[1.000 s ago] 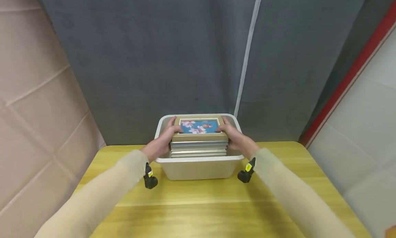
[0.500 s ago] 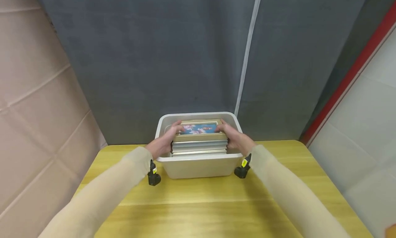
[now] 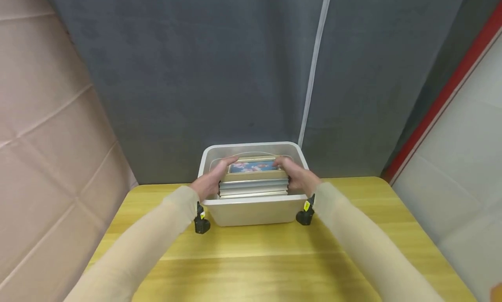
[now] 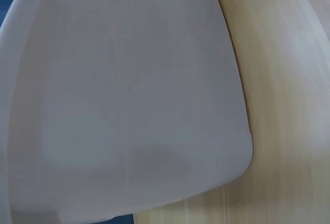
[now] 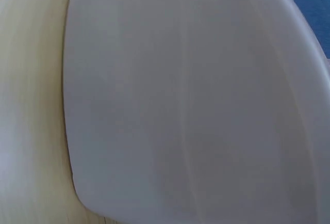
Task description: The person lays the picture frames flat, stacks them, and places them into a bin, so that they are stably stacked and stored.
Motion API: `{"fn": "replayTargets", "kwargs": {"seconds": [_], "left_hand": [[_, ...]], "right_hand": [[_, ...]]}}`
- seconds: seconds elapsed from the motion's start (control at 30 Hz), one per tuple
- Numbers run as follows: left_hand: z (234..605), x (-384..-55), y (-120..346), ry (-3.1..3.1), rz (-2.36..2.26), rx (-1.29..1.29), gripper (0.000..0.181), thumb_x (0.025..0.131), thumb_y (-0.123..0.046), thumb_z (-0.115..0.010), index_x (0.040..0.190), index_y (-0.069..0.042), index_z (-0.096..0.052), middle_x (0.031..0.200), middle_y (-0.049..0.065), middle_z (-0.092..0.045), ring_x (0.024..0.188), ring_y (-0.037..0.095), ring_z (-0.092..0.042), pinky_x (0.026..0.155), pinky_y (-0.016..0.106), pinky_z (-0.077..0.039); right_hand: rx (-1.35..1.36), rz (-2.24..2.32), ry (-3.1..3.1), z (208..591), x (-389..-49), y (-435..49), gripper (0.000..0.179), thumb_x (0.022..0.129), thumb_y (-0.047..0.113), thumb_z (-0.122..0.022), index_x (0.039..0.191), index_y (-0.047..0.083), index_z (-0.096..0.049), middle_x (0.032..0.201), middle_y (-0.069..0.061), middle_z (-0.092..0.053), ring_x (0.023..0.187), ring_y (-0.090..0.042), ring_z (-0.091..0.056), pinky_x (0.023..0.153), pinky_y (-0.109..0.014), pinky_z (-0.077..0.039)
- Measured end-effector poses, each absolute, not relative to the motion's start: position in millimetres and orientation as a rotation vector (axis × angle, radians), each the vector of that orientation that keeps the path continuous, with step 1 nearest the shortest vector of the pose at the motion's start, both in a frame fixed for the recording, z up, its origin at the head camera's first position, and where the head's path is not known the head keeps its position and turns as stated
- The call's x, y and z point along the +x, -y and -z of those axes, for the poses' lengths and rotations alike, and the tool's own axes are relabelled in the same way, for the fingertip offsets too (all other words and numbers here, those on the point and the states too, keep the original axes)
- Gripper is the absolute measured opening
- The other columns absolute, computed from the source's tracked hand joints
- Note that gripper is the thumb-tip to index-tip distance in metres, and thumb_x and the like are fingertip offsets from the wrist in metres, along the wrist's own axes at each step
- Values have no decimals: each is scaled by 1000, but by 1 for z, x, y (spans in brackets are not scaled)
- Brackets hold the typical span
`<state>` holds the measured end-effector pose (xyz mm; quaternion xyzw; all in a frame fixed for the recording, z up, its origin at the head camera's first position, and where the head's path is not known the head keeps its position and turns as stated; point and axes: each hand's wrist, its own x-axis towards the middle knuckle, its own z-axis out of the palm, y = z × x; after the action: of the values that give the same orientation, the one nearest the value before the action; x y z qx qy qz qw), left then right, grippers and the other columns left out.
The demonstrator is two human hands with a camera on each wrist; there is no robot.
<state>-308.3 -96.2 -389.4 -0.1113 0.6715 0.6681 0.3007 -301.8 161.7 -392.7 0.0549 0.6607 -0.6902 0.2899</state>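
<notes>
A stack of several picture frames (image 3: 254, 186) sits inside a white plastic bin (image 3: 256, 212) in the head view. The topmost picture frame (image 3: 255, 176) has a gold-beige border around a blue picture with pink flowers. My left hand (image 3: 213, 177) grips the stack's left side, its thumb over the top frame's edge. On the opposite side my right hand (image 3: 297, 173) holds the stack in the same way. Most fingers of both hands are hidden by the stack and the bin. Both wrist views show mainly the bin's outer wall (image 4: 129, 90), with neither hand visible.
The bin stands on a yellow wooden table (image 3: 251, 267), near its back edge. A dark grey curtain (image 3: 188, 75) hangs behind it. Light padded panels (image 3: 47, 162) rise at left and right, and a red strip (image 3: 447, 88) runs along the right one.
The stack's far side has sunk lower in the bin, so more of the bin's back inner wall shows. Both hands went down with it, the left also shifting slightly right.
</notes>
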Motion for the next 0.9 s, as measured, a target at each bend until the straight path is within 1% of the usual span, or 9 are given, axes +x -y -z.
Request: {"fn": "replayTargets", "kwargs": {"seconds": [0.13, 0.27, 0.33, 0.43, 0.5, 0.6, 0.7, 0.83, 0.9], "left_hand": [[390, -308, 94, -1808, -1741, -289, 62, 95, -63, -50, 117, -6, -62, 99, 8, -70, 87, 25, -66, 77, 40, -56], [392, -308, 93, -1851, -1720, -300, 65, 96, -62, -49, 122, -4, -61, 103, 10, -70, 89, 26, -66, 87, 45, -55], [394, -308, 94, -1884, -1683, -325, 69, 96, -63, -47, 128, -3, -59, 110, 12, -68, 96, 28, -64, 99, 53, -49], [396, -307, 94, -1918, -1620, -367, 79, 96, -66, -46, 141, -1, -50, 128, 17, -61, 116, 34, -58, 112, 68, -30], [397, -306, 94, -1933, -1587, -388, 86, 95, -68, -45, 148, -1, -41, 140, 21, -53, 128, 39, -50, 113, 76, -17], [399, -307, 94, -1948, -1569, -406, 95, 94, -70, -46, 156, 0, -29, 152, 24, -41, 139, 44, -39, 112, 79, -10], [398, -309, 95, -1977, -1539, -409, 99, 93, -72, -45, 158, 0, -24, 155, 25, -37, 139, 45, -37, 112, 79, -10], [394, -310, 94, -2006, -1509, -392, 100, 94, -72, -43, 161, -3, -18, 162, 25, -26, 145, 47, -29, 111, 80, -10], [392, -309, 94, -2011, -1501, -380, 98, 95, -71, -42, 162, -3, -17, 162, 25, -25, 146, 48, -27, 111, 80, -10]], "right_hand": [[147, 1814, -1770, 393, -302, -163, 41, 95, 29, -43, 122, -2, -42, 110, -16, -53, 91, -26, -58, 78, -38, -56], [120, 1792, -1775, 396, -302, -162, 43, 97, 30, -43, 126, -2, -41, 112, -17, -52, 92, -26, -57, 79, -38, -56], [128, 1777, -1760, 399, -302, -161, 45, 96, 31, -44, 127, -2, -42, 112, -17, -53, 93, -26, -58, 80, -39, -56], [143, 1747, -1754, 402, -300, -159, 46, 95, 31, -46, 128, -1, -42, 112, -17, -55, 93, -27, -59, 81, -40, -57], [164, 1727, -1753, 403, -299, -159, 47, 94, 30, -48, 129, 0, -41, 112, -17, -56, 93, -28, -60, 81, -41, -57], [150, 1685, -1798, 403, -299, -158, 49, 93, 28, -49, 132, -2, -40, 114, -19, -55, 95, -29, -59, 86, -45, -56], [128, 1635, -1859, 402, -300, -158, 56, 91, 24, -53, 137, -3, -34, 123, -22, -50, 104, -32, -56, 99, -57, -49], [128, 1621, -1887, 400, -302, -158, 67, 87, 19, -57, 143, 2, -25, 138, -24, -41, 116, -38, -50, 107, -71, -35], [116, 1626, -1881, 400, -304, -158, 65, 87, 16, -57, 142, 3, -26, 137, -25, -44, 114, -38, -53, 104, -67, -42]]}}
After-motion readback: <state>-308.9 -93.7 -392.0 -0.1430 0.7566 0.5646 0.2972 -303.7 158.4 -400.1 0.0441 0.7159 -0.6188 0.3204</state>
